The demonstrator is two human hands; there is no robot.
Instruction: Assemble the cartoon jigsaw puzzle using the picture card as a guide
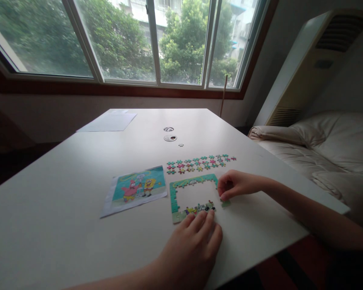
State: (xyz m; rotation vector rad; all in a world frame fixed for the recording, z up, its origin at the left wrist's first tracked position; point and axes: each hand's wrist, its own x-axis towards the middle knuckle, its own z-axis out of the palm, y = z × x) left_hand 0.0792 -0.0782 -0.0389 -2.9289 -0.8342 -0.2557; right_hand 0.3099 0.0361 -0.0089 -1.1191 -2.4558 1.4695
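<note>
A jigsaw puzzle frame (173, 201) with teal and green border pieces lies on the white table, its middle showing bare tabletop. My left hand (195, 243) rests with its fingers stretched out on the frame's bottom edge. At the right side, my right hand (237, 184) has thumb and fingers curled together in a pinch on the puzzle's right border pieces, which it partly hides. Just below its fingertips, a green corner section (226, 204) sits slightly apart from the bottom row. Loose puzzle pieces (196, 163) are laid out in rows behind the frame.
A printed cartoon picture sheet (139, 187) lies left of the frame. Farther back are a single piece (181, 145), two round holes with covers (170, 138) and white paper (109, 122). A pale sofa (290, 145) stands right of the table (63, 209).
</note>
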